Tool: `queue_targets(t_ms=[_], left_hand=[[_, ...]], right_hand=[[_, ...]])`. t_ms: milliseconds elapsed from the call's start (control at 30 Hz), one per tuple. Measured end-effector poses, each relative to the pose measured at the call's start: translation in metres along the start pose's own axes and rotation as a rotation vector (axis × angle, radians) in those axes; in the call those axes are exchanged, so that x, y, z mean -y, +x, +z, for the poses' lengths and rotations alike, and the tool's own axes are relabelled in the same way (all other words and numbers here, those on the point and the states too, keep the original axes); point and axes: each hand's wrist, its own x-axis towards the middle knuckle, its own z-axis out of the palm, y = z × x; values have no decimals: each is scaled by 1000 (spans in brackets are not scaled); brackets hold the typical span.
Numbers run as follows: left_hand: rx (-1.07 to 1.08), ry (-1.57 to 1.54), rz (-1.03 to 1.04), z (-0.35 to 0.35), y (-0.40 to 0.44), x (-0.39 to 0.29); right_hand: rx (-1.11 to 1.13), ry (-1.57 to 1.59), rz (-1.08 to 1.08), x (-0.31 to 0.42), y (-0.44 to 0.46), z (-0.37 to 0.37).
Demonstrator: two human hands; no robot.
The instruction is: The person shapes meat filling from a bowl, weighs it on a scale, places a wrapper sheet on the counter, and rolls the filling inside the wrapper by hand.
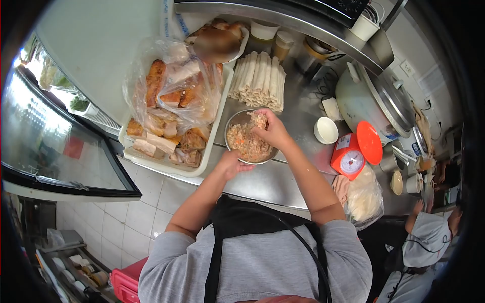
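Item: one round silver metal bowl [237,119], on the steel counter ahead of you, at the centre of the clock.
Contents: pale, crumbly mixture [247,146] with orange flecks.
Your right hand [273,132]: at one o'clock on the bowl, fingers curled around a clump of the mixture.
Your left hand [234,164]: at seven o'clock, fingers extended against the bowl's near rim; whether it grips cannot be told.
At twelve: stacked off-white rolled sheets [256,81].
At nine to eleven: white rectangular plastic tub [214,131], browned meat pieces inside, partly under clear plastic.
At three: white round cup [326,130].
Toward four: red dial scale [352,162].
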Motion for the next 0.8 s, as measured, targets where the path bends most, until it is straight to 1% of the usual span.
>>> queue_targets(t_ms=[67, 167, 267, 367, 400, 467, 500, 567, 667, 700, 800], left_hand=[[18, 4, 4, -5, 6, 0], [23, 41, 26, -3, 6, -1], [-3, 118, 66, 2, 6, -1], [-20, 221, 65, 9, 3, -5], [-23, 258, 58, 11, 1, -6], [-12, 341, 130, 16, 0, -3], [-7, 382, 170, 17, -1, -3], [-20, 357, 164, 15, 1, -4], [-23, 340, 140, 17, -2, -11], [-22, 340, 124, 17, -3, -13], [81, 251, 69, 7, 4, -10]], right_hand=[[-26, 25, -82, -16, -1, 3], [73, -571, -124, -39, -7, 2], [159, -787, -30, -2, -16, -5], [100, -576, -261, 8, -4, -7], [202, -578, -190, 8, 3, -6], [405, -575, -49, 4, 18, 1], [441, -535, -79, -4, 20, 6], [515, -456, -142, -18, 26, 15], [726, -552, -206, -6, 17, 24], [714, -660, -286, 1, 7, 23], [776, -650, -298, 7, -4, 4]])
